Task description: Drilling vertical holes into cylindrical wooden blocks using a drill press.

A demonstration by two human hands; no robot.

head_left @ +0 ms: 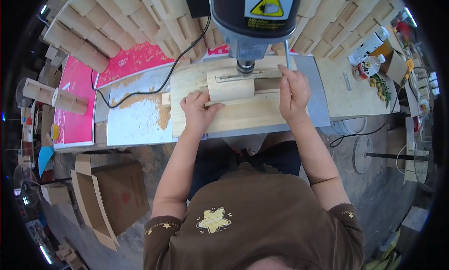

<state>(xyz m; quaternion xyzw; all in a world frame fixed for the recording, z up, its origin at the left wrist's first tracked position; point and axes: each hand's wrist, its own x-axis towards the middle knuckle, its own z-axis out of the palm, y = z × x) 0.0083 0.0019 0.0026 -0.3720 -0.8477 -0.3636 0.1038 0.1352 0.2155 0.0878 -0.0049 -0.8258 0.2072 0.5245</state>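
Note:
A pale wooden cylinder lies sideways in a wooden jig board beneath the drill press. The drill chuck hangs right over the cylinder's far side; the bit's tip is too small to make out. My left hand grips the cylinder's left end, fingers on top and thumb along its near side. At the right, my right hand is closed at the lower end of the press's metal lever, beside the jig. Part of the lever's end is hidden by the fingers.
Stacks of notched wooden cylinders line the back on both sides. A black cable loops across the bench left of the jig, over sawdust. A bottle stands at the right; an open cardboard box sits on the floor at left.

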